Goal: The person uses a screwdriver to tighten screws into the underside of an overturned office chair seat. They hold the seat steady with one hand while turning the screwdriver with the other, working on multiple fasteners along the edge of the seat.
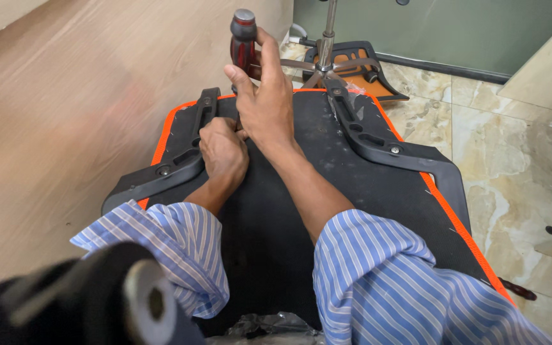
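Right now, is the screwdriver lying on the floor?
No, the right hand holds the dark red screwdriver upright above the black chair seat.

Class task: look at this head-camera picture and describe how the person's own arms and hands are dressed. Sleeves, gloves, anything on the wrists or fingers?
Both hands, left hand and right hand, are bare, with no gloves; no watch or ring shows. Both arms wear sleeves of a shirt striped light blue and white, rolled up near the elbows, so the forearms are uncovered.

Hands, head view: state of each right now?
Left hand: closed in a fist on the black seat underside, beside the left armrest bracket; what it pinches cannot be told.
Right hand: closed around the dark red screwdriver handle.
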